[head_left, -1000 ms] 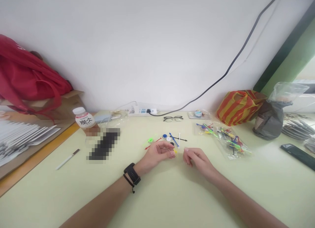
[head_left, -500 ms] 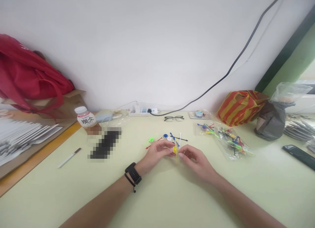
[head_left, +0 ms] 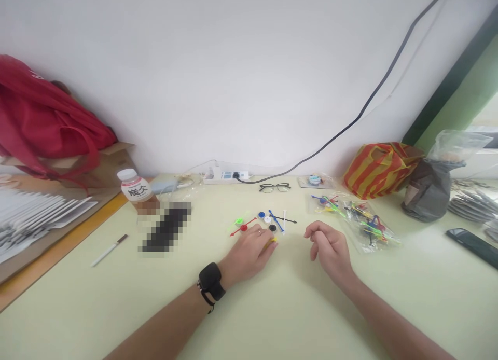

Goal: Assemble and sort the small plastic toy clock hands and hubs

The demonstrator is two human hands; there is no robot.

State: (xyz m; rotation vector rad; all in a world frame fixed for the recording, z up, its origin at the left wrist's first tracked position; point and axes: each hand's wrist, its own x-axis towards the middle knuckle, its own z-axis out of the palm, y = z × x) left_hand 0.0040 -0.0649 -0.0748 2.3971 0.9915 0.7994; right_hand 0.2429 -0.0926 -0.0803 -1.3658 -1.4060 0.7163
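Observation:
My left hand [head_left: 251, 251] is low over the table, its fingers closed on a yellow plastic spinner piece [head_left: 272, 240] that is mostly hidden under them. To the right, my right hand [head_left: 329, 248] hovers with its fingers curled in and nothing visible in them. Just beyond my left hand lie small round discs: green [head_left: 238, 221], red [head_left: 244, 228], blue [head_left: 262, 215], white [head_left: 267, 220] and black [head_left: 273, 228]. Among them are a red arrow [head_left: 251, 223], a blue arrow [head_left: 276, 221], a black arrow [head_left: 290, 221] and a white arrow [head_left: 284, 221].
Clear bags of coloured arrows [head_left: 373, 227] lie at right, near a striped bag [head_left: 377, 170] and a grey bag [head_left: 428, 191]. Glasses [head_left: 275, 187] and a power strip [head_left: 227, 177] sit by the wall. A bottle [head_left: 138, 191] and pen [head_left: 109, 250] are at left.
My right hand has drawn away to the right from the yellow piece. My left hand has turned palm down and lowered with it. The red and black discs now show.

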